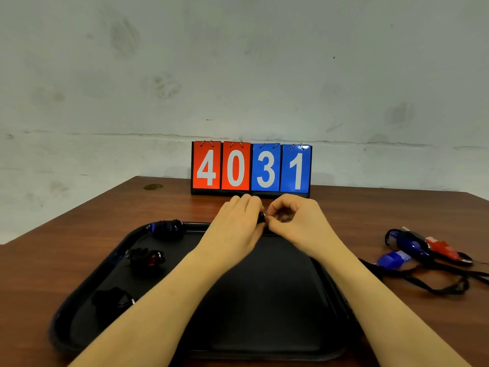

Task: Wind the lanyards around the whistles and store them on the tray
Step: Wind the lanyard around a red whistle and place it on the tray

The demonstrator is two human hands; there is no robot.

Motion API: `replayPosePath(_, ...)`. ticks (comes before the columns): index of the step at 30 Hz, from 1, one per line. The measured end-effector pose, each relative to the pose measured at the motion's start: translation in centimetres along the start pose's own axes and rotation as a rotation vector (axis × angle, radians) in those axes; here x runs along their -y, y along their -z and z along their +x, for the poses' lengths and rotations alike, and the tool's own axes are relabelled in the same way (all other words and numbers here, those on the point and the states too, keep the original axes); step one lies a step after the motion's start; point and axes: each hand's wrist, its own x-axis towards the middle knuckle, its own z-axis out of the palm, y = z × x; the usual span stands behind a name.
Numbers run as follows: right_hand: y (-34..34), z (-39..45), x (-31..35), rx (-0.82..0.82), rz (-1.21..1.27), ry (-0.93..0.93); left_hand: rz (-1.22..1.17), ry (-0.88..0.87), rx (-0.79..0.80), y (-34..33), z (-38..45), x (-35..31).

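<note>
Here, brown wood table point(92, 234), black tray point(277, 300), scoreboard point(251, 168), scuffed wall point(238, 62) bkgd.

Your two hands point(260, 221) meet over the far rim of the tray point(79, 300), three wound whistles point(146, 259) crowd its left side, middle and right lie bare, loose whistles point(423, 250) block the table's right, scoreboard point(251, 168) walls the back.

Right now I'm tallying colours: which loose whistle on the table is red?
The red plastic whistle, rightmost in the pile; the two blue plastic whistles lie left of it.
</note>
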Motion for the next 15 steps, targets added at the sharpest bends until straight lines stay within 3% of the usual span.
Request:
replayPosePath(7, -0.72, -0.13, 0.1, -0.109, -0.068, 0.068, -0.006, -0.002, -0.006, -0.12, 0.27, -0.31)
replayPosePath(15, 0.25, -0.41, -0.77, 0.008, 0.073, 0.034, -0.094, 0.064, 0.026, 0.06, 0.03, -0.18)
